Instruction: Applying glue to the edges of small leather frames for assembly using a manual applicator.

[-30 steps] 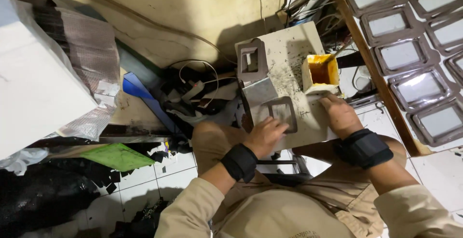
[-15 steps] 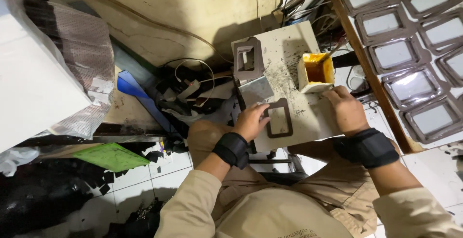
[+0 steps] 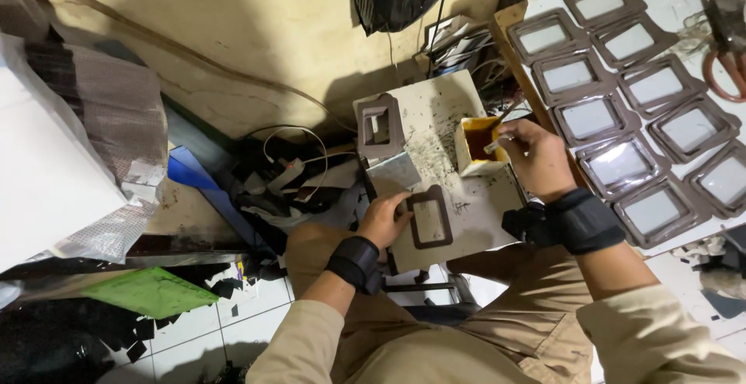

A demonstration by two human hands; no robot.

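A brown frame piece lies flat on the small white tabletop, pinned at its left edge by the left hand. The right hand grips a thin brush, its tip in the yellow glue pot. Finished frames cover the board at right.

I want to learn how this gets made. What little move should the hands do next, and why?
Probably lift the thin brush from the small yellow glue-stained tub over to the dark brown window-frame piece. The right hand has the brush at the tub, while the left hand pins that frame flat on the white board.
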